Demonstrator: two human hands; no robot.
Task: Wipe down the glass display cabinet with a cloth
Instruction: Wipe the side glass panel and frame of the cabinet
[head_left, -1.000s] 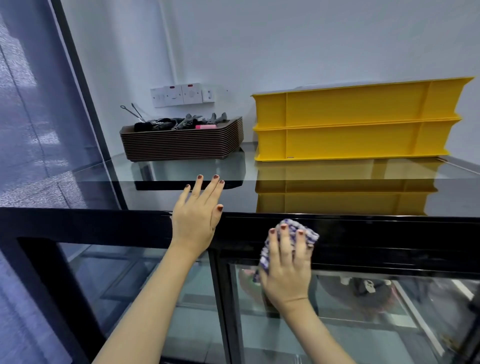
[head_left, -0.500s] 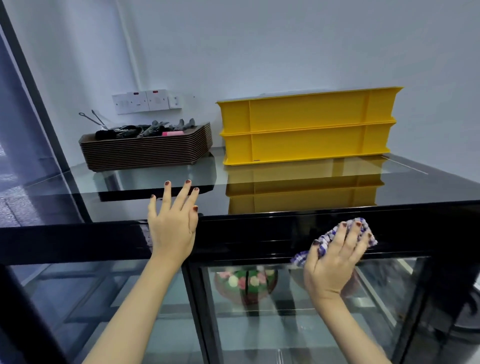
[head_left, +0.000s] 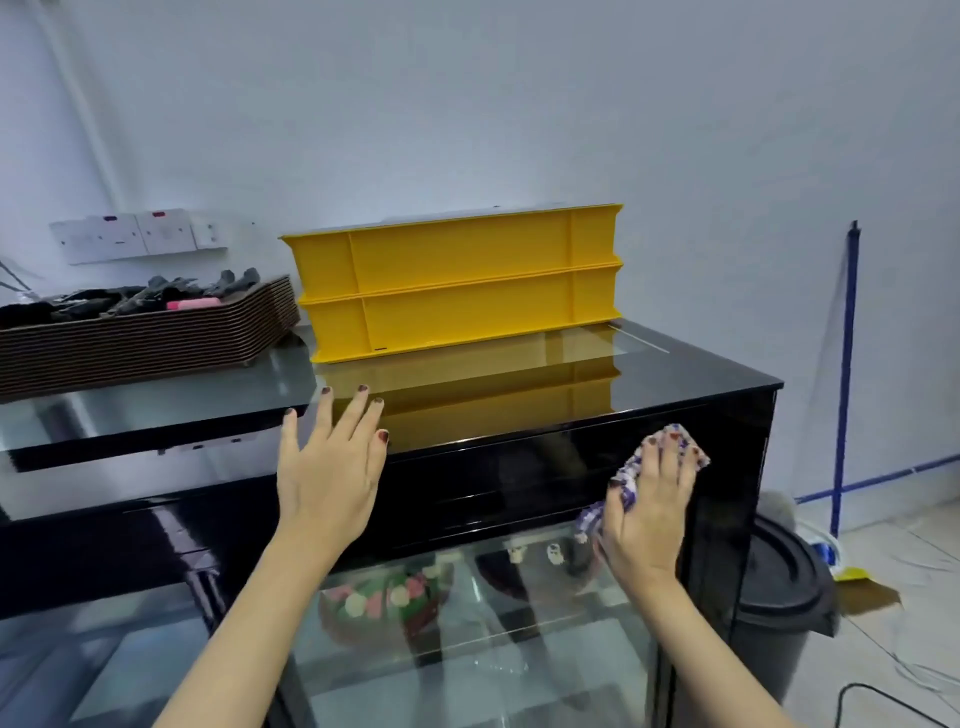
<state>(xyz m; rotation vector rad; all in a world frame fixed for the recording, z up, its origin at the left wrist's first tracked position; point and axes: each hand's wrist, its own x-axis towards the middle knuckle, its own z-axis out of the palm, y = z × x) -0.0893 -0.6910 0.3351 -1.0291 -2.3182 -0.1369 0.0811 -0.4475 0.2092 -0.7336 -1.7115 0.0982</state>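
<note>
The glass display cabinet (head_left: 519, 467) has a glossy black frame and a glass front and top. My right hand (head_left: 647, 512) presses a blue-and-white checked cloth (head_left: 626, 478) flat against the black upper band near the cabinet's right front corner. My left hand (head_left: 327, 475) rests flat with fingers spread on the top front edge, left of centre, holding nothing. Decorated cakes (head_left: 384, 603) show behind the front glass.
Two stacked yellow crates (head_left: 457, 291) and a pile of brown trays (head_left: 145, 332) holding dark utensils stand on the cabinet top by the wall. A dark lidded bin (head_left: 784, 582), a blue-handled broom (head_left: 844, 384) and a black cable (head_left: 883, 701) are on the floor at right.
My right hand has slid the cloth rightward along the black front band to near the right corner. The view has swung right with it. My left hand stays on the top edge.
</note>
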